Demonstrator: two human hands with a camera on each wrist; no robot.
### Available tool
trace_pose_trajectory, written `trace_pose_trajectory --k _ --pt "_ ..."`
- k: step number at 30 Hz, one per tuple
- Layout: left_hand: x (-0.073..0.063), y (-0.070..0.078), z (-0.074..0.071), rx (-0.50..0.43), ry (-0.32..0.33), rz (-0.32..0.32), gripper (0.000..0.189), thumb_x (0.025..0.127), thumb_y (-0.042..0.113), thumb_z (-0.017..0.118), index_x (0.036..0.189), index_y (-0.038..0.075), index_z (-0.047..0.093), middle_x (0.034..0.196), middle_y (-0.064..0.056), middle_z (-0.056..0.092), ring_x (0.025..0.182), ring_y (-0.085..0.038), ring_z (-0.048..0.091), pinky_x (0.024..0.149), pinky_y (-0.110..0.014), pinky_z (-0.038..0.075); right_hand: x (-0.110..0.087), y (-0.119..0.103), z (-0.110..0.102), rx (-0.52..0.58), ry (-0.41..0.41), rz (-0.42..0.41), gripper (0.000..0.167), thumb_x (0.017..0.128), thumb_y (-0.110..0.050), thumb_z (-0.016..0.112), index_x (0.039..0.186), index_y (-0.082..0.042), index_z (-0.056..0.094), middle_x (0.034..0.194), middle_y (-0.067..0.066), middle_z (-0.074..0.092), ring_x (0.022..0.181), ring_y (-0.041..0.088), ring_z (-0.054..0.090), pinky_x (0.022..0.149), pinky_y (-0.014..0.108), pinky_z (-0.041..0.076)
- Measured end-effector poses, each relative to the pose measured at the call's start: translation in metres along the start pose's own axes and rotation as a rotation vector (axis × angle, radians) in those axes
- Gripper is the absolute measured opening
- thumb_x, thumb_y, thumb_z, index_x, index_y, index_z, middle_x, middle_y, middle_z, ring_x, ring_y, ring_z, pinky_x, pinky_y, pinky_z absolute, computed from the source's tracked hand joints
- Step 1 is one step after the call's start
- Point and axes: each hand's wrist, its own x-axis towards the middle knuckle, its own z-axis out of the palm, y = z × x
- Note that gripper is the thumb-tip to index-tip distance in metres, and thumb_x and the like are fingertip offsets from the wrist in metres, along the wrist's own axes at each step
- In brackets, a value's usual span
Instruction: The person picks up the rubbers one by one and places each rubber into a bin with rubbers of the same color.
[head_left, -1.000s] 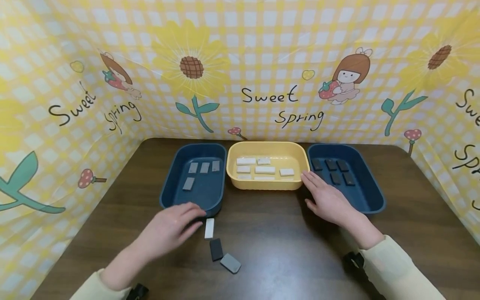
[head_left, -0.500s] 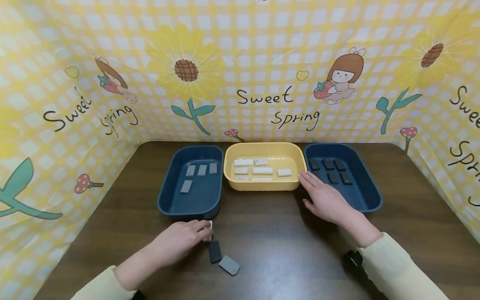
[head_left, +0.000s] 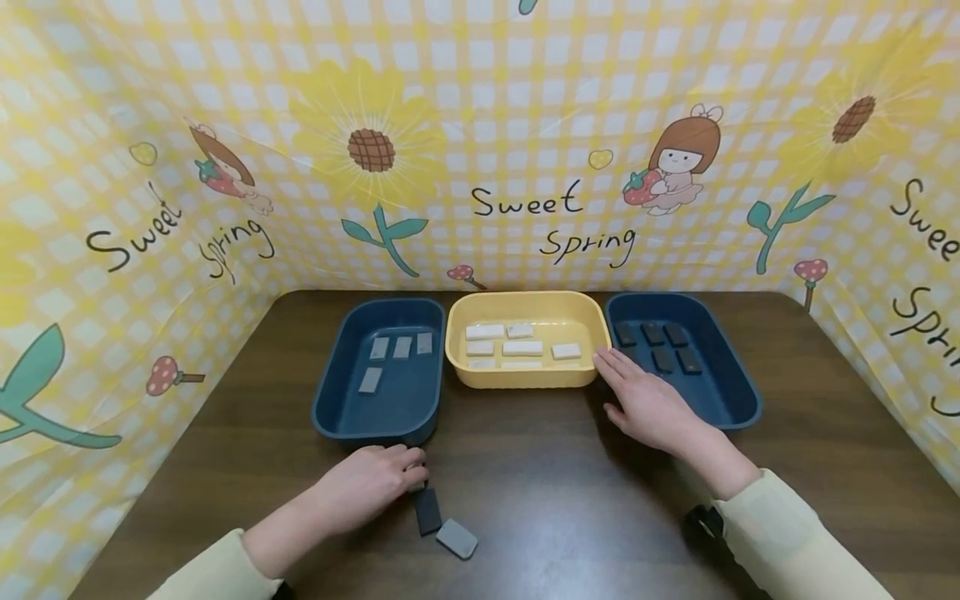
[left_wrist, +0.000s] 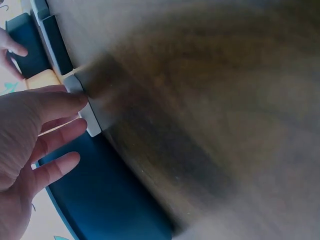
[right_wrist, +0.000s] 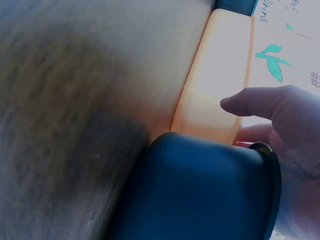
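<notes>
My left hand (head_left: 371,482) is in front of the left blue tray (head_left: 375,423), its thumb and fingers pinching a white rectangular tile (left_wrist: 91,116). In the head view the hand hides most of that tile. A black tile (head_left: 428,512) lies just below the fingers, with a grey tile (head_left: 457,539) beside it. My right hand (head_left: 648,404) has its fingers extended, the tips at the right end of the yellow tray (head_left: 525,379), and the palm over the near-left side of the right blue tray (head_left: 738,408). No tile shows in it.
Several grey tiles (head_left: 402,347) lie in the left tray, several white tiles (head_left: 522,348) in the yellow one, and several black tiles (head_left: 676,335) in the right one. A yellow checked cloth (head_left: 495,108) stands behind the brown table (head_left: 540,500).
My left hand has come down from the left tray's near edge onto the white tile and now pinches it. The right hand keeps its place. The head view has tilted slightly.
</notes>
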Motion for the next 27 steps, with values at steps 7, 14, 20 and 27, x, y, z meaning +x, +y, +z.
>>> trace_pose_trajectory --k 7,14,20,27 --pt "0.001 0.002 -0.002 0.027 -0.025 0.004 0.016 0.088 0.004 0.067 0.1 0.014 0.067 0.099 0.001 0.064 0.08 -0.012 0.057 0.065 -0.024 0.05 -0.001 0.0 0.0 0.006 -0.004 0.005 0.069 0.088 -0.015 0.071 0.145 0.005 0.038 0.151 0.021 0.035 0.138 0.037 0.032 0.1 0.052 0.041" --pt "-0.002 0.003 -0.006 0.027 0.024 -0.004 0.018 0.087 0.003 0.068 0.101 0.013 0.064 0.097 0.002 0.064 0.078 -0.012 0.056 0.065 -0.024 0.05 -0.001 -0.001 0.0 0.005 0.003 -0.004 0.069 0.088 -0.015 0.071 0.145 0.005 0.039 0.15 0.022 0.036 0.138 0.037 0.033 0.1 0.052 0.04" --pt "-0.002 0.008 -0.012 0.028 0.122 0.004 0.019 0.085 0.004 0.069 0.101 0.013 0.063 0.095 0.004 0.062 0.079 -0.011 0.056 0.067 -0.024 0.05 0.0 0.0 -0.001 0.001 0.006 -0.006 0.069 0.088 -0.014 0.07 0.145 0.006 0.038 0.15 0.022 0.035 0.138 0.037 0.032 0.1 0.052 0.04" --pt "0.009 0.018 -0.028 -0.106 0.252 0.006 0.025 0.087 0.013 0.071 0.11 0.011 0.062 0.101 0.004 0.059 0.091 -0.012 0.054 0.078 -0.026 0.05 0.0 0.0 -0.001 0.003 0.011 -0.014 0.068 0.088 -0.013 0.071 0.144 0.006 0.039 0.15 0.023 0.036 0.137 0.038 0.034 0.101 0.052 0.04"
